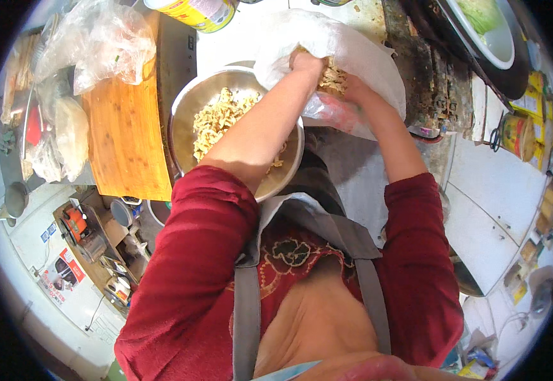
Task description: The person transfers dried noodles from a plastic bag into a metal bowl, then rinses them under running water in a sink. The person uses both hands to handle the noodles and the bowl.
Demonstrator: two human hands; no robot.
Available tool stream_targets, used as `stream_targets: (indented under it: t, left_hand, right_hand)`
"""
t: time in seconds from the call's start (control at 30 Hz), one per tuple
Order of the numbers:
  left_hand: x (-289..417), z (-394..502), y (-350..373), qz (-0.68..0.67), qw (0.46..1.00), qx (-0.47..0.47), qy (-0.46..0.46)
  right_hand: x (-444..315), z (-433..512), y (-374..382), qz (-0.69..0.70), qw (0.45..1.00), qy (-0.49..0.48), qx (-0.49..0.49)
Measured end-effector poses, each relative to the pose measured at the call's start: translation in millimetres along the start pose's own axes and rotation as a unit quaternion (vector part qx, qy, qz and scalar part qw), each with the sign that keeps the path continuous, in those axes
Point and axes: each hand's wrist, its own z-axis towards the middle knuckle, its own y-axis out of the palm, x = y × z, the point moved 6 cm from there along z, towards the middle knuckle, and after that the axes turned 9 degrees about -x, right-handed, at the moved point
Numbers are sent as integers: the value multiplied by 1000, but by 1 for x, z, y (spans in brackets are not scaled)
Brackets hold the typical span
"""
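Observation:
Both my hands reach into the mouth of a white cloth-like bag [371, 43], which lies on the counter in the upper middle. My left hand [307, 61] is at the bag's left side, its fingers hidden against the contents. On the other side, my right hand [354, 89] is partly covered by the bag's edge. Pale, dried, strip-like food pieces [333, 78] show between the hands. Below and left, a wide steel bowl [179, 114] holds a heap of similar pale pieces [221, 116], partly covered by my left forearm.
A wooden board [124, 138] lies left of the bowl, with clear plastic bags [114, 47] over its far end. A yellow tin [200, 14] stands at the top. At the upper right, a white basin [505, 47] holding a pale green vegetable rests in a dark wok.

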Motion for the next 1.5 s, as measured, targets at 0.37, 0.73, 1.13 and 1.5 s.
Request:
stream_targets:
  t: [0.37, 0.73, 1.13, 1.5]
  left_hand:
    - [-38, 10, 29, -199, 979, 34, -22]
    - [51, 47, 19, -261, 921, -288, 29]
    - [110, -112, -48, -379, 908, -176, 38]
    - [41, -242, -151, -374, 917, -112, 77]
  right_hand:
    - [27, 18, 35, -19, 997, -76, 9]
    - [-12, 80, -22, 5, 976, -107, 190]
    - [-138, -44, -63, 83, 967, -213, 109]
    - [-231, -131, 34, -32, 884, -412, 218]
